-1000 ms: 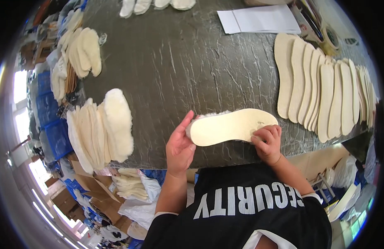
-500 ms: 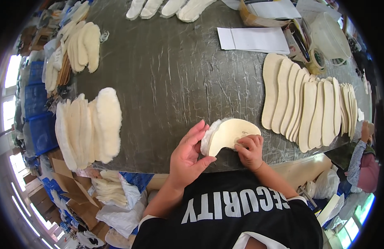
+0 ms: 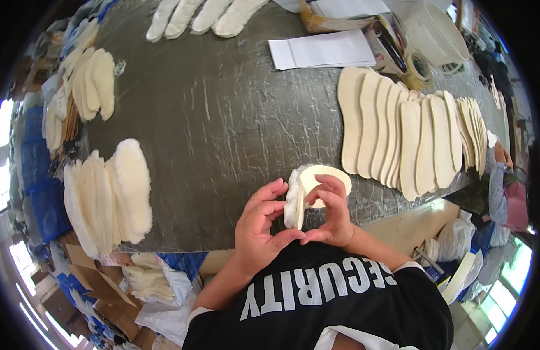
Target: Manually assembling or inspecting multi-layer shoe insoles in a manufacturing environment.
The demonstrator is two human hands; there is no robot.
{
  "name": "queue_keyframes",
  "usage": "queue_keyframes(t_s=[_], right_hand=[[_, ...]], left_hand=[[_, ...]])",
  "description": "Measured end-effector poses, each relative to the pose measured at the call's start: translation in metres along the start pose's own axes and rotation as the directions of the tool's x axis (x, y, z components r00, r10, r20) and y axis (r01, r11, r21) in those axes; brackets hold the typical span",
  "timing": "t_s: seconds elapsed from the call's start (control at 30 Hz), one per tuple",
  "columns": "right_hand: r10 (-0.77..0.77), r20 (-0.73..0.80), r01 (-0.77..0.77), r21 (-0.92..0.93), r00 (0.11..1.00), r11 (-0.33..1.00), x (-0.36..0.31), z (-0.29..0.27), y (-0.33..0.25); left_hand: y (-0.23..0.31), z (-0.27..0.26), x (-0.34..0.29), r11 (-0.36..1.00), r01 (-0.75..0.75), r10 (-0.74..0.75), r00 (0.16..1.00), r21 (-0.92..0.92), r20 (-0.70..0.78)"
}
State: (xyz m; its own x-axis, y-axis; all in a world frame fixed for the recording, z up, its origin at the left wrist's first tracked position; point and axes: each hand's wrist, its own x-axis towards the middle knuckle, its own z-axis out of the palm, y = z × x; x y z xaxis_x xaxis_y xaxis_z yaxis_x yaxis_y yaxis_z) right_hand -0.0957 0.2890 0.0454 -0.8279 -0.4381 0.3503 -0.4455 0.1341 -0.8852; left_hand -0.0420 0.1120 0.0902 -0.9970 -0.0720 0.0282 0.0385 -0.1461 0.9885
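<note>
Near the table's front edge I hold a bent insole [image 3: 292,201], with white fleece on its left face and a smooth cream layer on the other. My left hand [image 3: 259,219] is curled along the fleecy side, thumb at the lower end. My right hand [image 3: 334,216] reaches into the curve of the cream side, its thumb close to the left thumb at the bottom end. The far part of the insole curls round behind the right fingers. Whether it is one piece or two layers laid together is hard to make out.
Overlapping cream insoles [image 3: 418,140] lie in a row on the right. Fleecy insoles [image 3: 133,192] are stacked at the left, with more [image 3: 101,84] beyond and several white ones [image 3: 208,16] at the far edge. White paper [image 3: 322,51], a tape roll [image 3: 418,70] and a plastic tub [image 3: 436,35] stand far right.
My right hand has shifted left and down along the insole, its thumb now near the left thumb. The insole is bent more sharply and turned more edge-on. The whole view has shifted slightly.
</note>
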Motion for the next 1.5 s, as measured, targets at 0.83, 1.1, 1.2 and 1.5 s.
queue_keyframes(t_s=[0.83, 1.1, 1.2, 1.5], right_hand=[[0.179, 0.148, -0.227, 0.763, 0.973, 0.605, 0.012, -0.033, -0.029], [0.164, 0.142, -0.213, 0.777, 0.976, 0.593, 0.008, -0.031, -0.019], [0.166, 0.217, -0.273, 0.741, 0.962, 0.614, 0.013, -0.032, -0.014], [0.123, 0.274, -0.292, 0.747, 0.954, 0.598, 0.026, -0.03, -0.021]], left_hand=[[0.054, 0.052, 0.025, 0.961, 0.247, -0.249, 0.969, 0.121, -0.003], [0.057, 0.057, 0.028, 0.929, 0.277, -0.292, 0.956, 0.245, 0.027], [0.049, 0.06, 0.025, 0.915, 0.378, -0.393, 0.914, -0.139, -0.103], [0.062, 0.062, 0.03, 0.866, 0.311, -0.411, 0.889, -0.392, -0.202]])
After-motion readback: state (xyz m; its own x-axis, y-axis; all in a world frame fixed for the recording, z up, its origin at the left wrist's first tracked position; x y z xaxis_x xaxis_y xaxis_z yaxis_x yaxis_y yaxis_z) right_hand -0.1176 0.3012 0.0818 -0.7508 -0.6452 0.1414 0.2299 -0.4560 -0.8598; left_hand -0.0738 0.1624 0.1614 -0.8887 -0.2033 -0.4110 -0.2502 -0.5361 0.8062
